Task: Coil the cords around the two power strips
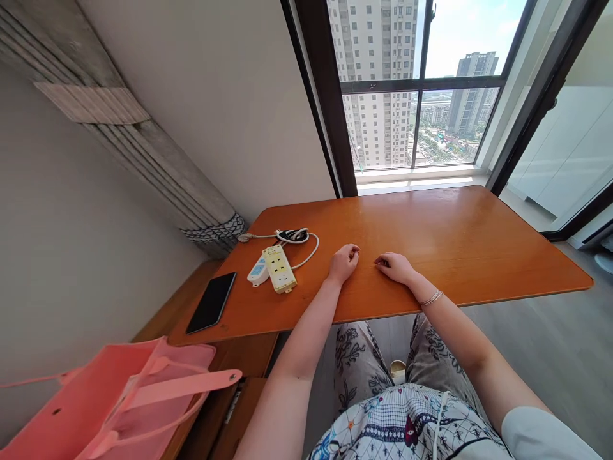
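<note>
My left hand (344,263) rests on the wooden table (431,236) near its front edge, fingers curled in and nothing seen in them. To its right lies my right hand (395,266), its fingers loosely curled together and pointing left, with nothing visible in them. A gap of bare wood separates the two hands. Nearest to my left hand is a cream power strip (280,269), which overlaps a white power strip (259,271). A white cord (313,250) loops behind them, next to a bundled black cable (293,236).
A black tablet or phone (211,302) lies at the table's left edge. Below it, a pink bag (143,396) sits on a lower wooden surface. A tied grey curtain (158,160) hangs at the left. Beyond the table is a window (421,83).
</note>
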{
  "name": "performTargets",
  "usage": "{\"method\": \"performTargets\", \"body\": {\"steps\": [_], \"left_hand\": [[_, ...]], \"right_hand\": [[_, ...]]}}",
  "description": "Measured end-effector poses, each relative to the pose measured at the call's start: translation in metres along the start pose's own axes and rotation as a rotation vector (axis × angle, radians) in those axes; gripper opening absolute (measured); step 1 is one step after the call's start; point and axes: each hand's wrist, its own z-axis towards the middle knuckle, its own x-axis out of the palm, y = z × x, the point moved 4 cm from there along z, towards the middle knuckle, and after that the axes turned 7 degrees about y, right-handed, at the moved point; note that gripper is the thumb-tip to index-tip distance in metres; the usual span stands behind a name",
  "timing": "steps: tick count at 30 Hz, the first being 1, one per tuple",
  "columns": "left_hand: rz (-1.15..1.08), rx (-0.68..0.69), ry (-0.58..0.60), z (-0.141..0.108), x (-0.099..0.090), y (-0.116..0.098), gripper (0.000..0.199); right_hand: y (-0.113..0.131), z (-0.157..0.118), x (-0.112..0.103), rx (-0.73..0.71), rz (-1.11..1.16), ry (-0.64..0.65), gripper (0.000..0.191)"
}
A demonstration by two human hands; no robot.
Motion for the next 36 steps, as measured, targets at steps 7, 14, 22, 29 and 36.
{"method": "performTargets", "body": {"steps": [7,14,22,29,36], "left_hand": [[-0.007,0.000,0.006,-0.0006,-0.0006,-0.0016,0.016],[-0.001,0.011,0.002,-0.0010,-0.0004,-0.0018,0.017],[-0.015,0.006,0.003,-0.0013,-0.0009,-0.0035,0.016],[-0.028,-0.009,0.011,-0.0014,-0.0022,-0.0040,0.016],[-0.054,-0.016,-0.006,-0.0023,-0.0024,-0.0025,0.018]], "right_hand": [[0.0014,-0.0016,-0.0010,-0.005,-0.018,0.002,0.014],[0.0026,-0.0017,-0.0009,-0.002,-0.028,0.014,0.015],[0.0050,-0.0026,-0.0019,0.000,-0.041,0.029,0.016],[0.0067,-0.0027,-0.0015,0.000,-0.056,0.038,0.015],[0.0070,-0.0034,-0.0016,-0.008,-0.055,0.038,0.015]]}}
